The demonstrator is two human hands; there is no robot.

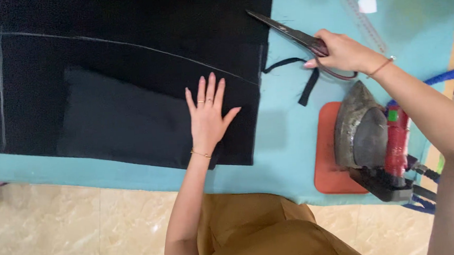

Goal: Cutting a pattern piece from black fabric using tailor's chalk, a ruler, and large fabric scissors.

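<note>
The flat black fabric panel (129,81) lies on the turquoise table cover (285,139), its pale chalk line (127,44) slanting toward its right edge. The left hand (208,115) presses there, fingers spread flat. Just beyond that edge, the nearer right hand (340,52) grips long dark scissors (284,29), blades pointing along the line.

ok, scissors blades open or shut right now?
Shut, as far as shows: the scissors in the right hand show one dark tapering blade with no gap, off the black fabric.
</note>
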